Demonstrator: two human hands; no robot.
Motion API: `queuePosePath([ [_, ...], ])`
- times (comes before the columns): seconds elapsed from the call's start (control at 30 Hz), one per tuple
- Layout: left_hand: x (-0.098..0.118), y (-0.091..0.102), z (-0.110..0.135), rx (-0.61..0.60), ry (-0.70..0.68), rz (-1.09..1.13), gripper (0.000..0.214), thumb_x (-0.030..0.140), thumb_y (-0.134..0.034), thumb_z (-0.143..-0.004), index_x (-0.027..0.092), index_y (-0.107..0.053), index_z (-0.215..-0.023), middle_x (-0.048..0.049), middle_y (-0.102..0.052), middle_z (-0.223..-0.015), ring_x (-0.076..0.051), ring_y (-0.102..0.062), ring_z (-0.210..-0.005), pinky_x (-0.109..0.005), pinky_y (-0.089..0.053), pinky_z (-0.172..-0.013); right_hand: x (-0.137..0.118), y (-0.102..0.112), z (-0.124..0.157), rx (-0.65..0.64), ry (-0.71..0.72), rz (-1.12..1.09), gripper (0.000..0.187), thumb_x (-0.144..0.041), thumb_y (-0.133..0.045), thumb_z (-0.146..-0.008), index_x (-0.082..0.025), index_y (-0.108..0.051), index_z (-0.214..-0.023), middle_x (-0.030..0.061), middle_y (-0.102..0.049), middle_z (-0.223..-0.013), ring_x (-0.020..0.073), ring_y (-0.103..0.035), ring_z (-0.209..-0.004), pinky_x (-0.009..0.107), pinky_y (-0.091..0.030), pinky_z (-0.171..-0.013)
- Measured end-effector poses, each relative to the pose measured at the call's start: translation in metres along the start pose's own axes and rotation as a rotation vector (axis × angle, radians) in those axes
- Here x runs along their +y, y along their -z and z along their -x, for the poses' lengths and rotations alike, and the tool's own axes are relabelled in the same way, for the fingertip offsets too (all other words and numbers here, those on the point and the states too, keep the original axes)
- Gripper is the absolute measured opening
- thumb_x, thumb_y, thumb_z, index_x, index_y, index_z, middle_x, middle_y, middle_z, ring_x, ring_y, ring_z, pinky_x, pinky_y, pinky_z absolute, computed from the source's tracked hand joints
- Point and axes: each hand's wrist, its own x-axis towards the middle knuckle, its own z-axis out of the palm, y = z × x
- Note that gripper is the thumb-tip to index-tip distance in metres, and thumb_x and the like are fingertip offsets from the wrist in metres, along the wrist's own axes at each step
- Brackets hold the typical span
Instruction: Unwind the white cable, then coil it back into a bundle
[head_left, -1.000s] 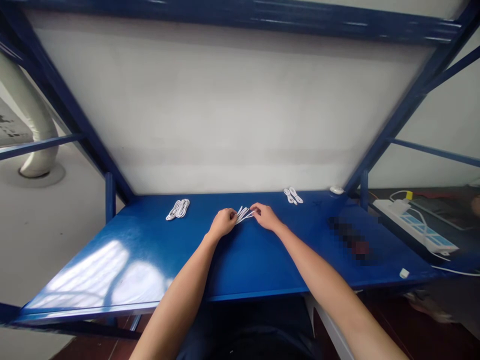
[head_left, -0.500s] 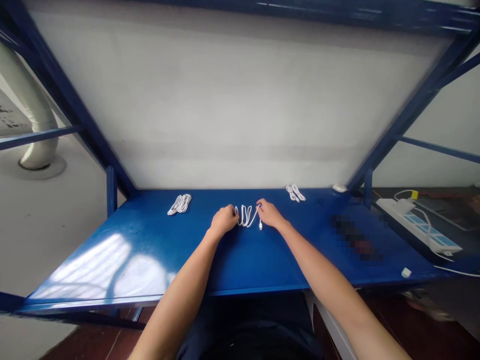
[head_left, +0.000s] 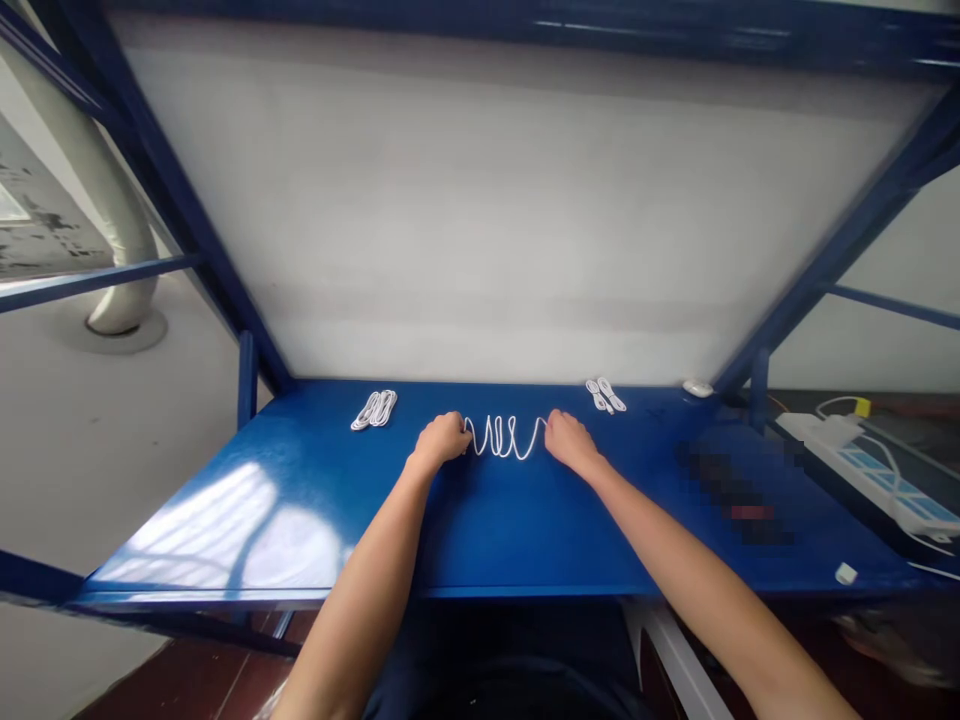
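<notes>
A thin white cable runs in several wavy loops between my two hands over the blue table. My left hand pinches its left end, fingers closed. My right hand pinches its right end. Both hands rest near the middle of the table, a little toward the back. A coiled white cable lies to the left of my left hand. A second coiled white cable lies behind and to the right of my right hand.
A small white object sits at the table's back right corner, another small white piece near the front right edge. A white power strip lies on the neighbouring surface to the right. Blue frame struts and a white back panel surround the table.
My hands have moved apart, the right one to the right, and the bunched cable has stretched out into wavy loops between them.
</notes>
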Motion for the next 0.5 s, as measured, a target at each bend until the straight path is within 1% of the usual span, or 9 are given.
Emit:
queuePosePath([
  [0.07, -0.011, 0.007, -0.002, -0.067, 0.002, 0.04, 0.017, 0.023, -0.052, -0.07, 0.02, -0.063, -0.082, -0.0044, -0.069, -0.067, -0.018, -0.063, -0.06, -0.024, -0.042, -0.055, 0.017, 0.002, -0.003, 0.002, -0.035, 0.003, 0.024, -0.021, -0.037, -0.092, -0.013, -0.055, -0.105, 0.0168, -0.063, -0.103, 0.0257, -0.062, -0.092, 0.031, -0.042, -0.073],
  [0.13, -0.021, 0.014, -0.004, -0.109, 0.024, 0.076, 0.018, 0.022, -0.053, -0.07, 0.018, -0.063, -0.084, -0.0033, -0.068, -0.064, -0.016, -0.06, -0.051, -0.024, -0.041, -0.051, 0.035, 0.006, -0.005, 0.016, -0.081, 0.01, 0.023, -0.023, -0.04, -0.091, -0.014, -0.056, -0.104, 0.0162, -0.064, -0.101, 0.0255, -0.063, -0.091, 0.03, -0.041, -0.072],
  [0.3, -0.042, 0.025, -0.006, -0.149, 0.016, 0.177, 0.024, 0.021, -0.056, -0.071, 0.019, -0.062, -0.094, -0.0013, -0.067, -0.065, -0.014, -0.062, -0.056, -0.02, -0.041, -0.051, 0.075, 0.014, -0.01, -0.025, -0.178, -0.076, 0.015, -0.023, -0.051, -0.085, -0.017, -0.063, -0.091, 0.0118, -0.068, -0.092, 0.0228, -0.064, -0.087, 0.026, -0.04, -0.067],
  [0.33, -0.045, 0.026, -0.006, -0.146, 0.02, 0.18, 0.023, 0.021, -0.056, -0.072, 0.019, -0.063, -0.095, -0.0015, -0.067, -0.065, -0.014, -0.062, -0.056, -0.02, -0.041, -0.051, 0.081, 0.016, -0.01, -0.028, -0.199, -0.095, 0.014, -0.023, -0.053, -0.083, -0.018, -0.065, -0.089, 0.0112, -0.069, -0.091, 0.0222, -0.064, -0.086, 0.025, -0.04, -0.066],
  [0.4, -0.053, 0.029, -0.007, -0.1, 0.048, 0.142, 0.022, 0.022, -0.056, -0.074, 0.018, -0.064, -0.093, -0.0023, -0.067, -0.065, -0.015, -0.061, -0.058, -0.021, -0.04, -0.05, 0.089, 0.018, -0.011, -0.024, -0.238, -0.119, 0.013, -0.022, -0.056, -0.081, -0.018, -0.067, -0.087, 0.0106, -0.069, -0.089, 0.0213, -0.065, -0.083, 0.024, -0.041, -0.065],
  [0.5, -0.063, 0.032, -0.01, -0.028, 0.125, 0.083, 0.018, 0.023, -0.057, -0.073, 0.017, -0.066, -0.087, -0.0038, -0.067, -0.067, -0.017, -0.062, -0.062, -0.022, -0.04, -0.052, 0.096, 0.021, -0.013, -0.009, -0.288, -0.125, 0.014, -0.022, -0.058, -0.078, -0.019, -0.069, -0.086, 0.0106, -0.07, -0.087, 0.0218, -0.066, -0.081, 0.024, -0.042, -0.065],
])
